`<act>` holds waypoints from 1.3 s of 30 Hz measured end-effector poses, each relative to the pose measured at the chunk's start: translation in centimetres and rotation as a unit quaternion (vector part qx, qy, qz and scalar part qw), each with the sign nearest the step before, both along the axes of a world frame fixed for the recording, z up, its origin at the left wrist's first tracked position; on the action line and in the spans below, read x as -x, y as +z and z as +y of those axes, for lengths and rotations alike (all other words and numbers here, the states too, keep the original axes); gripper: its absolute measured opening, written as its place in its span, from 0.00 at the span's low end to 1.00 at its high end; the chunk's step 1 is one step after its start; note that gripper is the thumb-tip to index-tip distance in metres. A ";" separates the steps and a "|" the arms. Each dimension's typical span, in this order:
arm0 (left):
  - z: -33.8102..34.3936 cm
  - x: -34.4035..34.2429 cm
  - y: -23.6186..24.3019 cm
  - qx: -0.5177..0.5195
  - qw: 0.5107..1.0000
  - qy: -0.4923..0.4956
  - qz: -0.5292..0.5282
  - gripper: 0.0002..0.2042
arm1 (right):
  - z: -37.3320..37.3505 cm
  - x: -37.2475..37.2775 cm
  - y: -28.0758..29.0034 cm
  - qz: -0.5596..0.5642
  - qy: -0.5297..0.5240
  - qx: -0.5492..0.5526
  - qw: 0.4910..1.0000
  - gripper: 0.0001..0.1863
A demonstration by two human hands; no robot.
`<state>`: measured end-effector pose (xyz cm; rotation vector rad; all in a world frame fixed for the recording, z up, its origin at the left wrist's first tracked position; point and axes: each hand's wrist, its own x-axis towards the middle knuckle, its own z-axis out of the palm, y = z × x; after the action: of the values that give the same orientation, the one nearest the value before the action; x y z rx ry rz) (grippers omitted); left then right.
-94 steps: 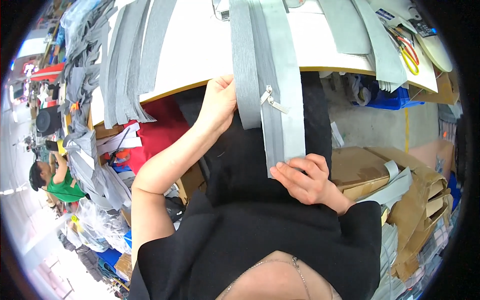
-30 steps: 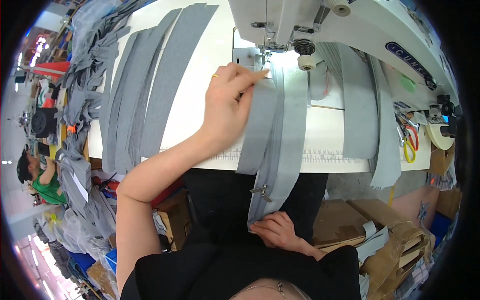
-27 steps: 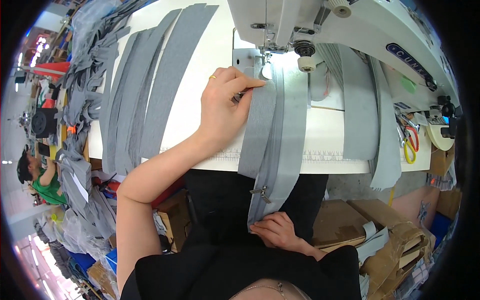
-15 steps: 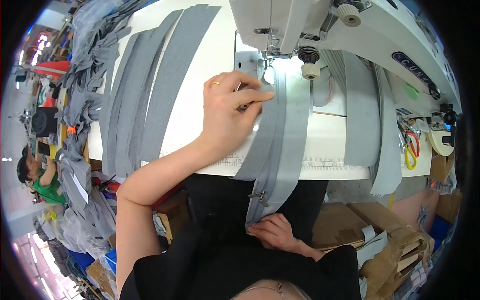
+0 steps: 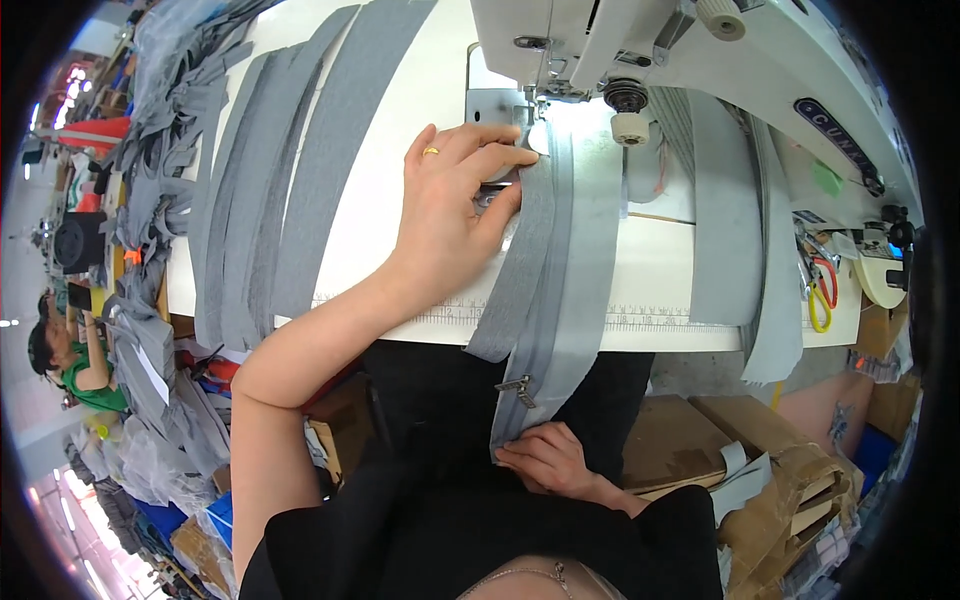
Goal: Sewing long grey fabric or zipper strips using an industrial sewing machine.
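Observation:
A white sewing machine [image 5: 690,45] stands over the table, with a light zipper strip [image 5: 585,250] running from beneath its presser foot [image 5: 540,115] down past the front edge. A darker grey fabric strip [image 5: 510,310] lies along its left side. My left hand [image 5: 455,200], wearing a ring, has its curled fingertips on that darker strip just below the foot. At my lap, my right hand [image 5: 550,460] grips the zipper strip's lower end, below two metal pulls [image 5: 516,390].
Grey strips lie left [image 5: 300,180] and right [image 5: 720,230] on the white table [image 5: 390,120]. Red-yellow scissors [image 5: 822,295] sit at the right edge, cardboard [image 5: 680,440] below. A person in green [image 5: 90,385] works at far left, beside heaped fabric [image 5: 160,150].
Three seconds ago the strips hung higher in my hands; now they lie under the machine. In the last second my left fingers shifted on the darker strip, whose lower end moved slightly left.

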<state>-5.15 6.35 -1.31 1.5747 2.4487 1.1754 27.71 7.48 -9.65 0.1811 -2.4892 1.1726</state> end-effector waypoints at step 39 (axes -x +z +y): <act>-0.3 0.6 -0.4 -0.012 0.999 -0.025 -0.016 0.19 | -0.1 1.1 0.8 0.027 -0.001 -0.014 1.000 0.16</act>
<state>-5.75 6.06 -1.68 1.5983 2.3706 1.2175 26.65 7.37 -8.81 0.2149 -2.4590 1.1161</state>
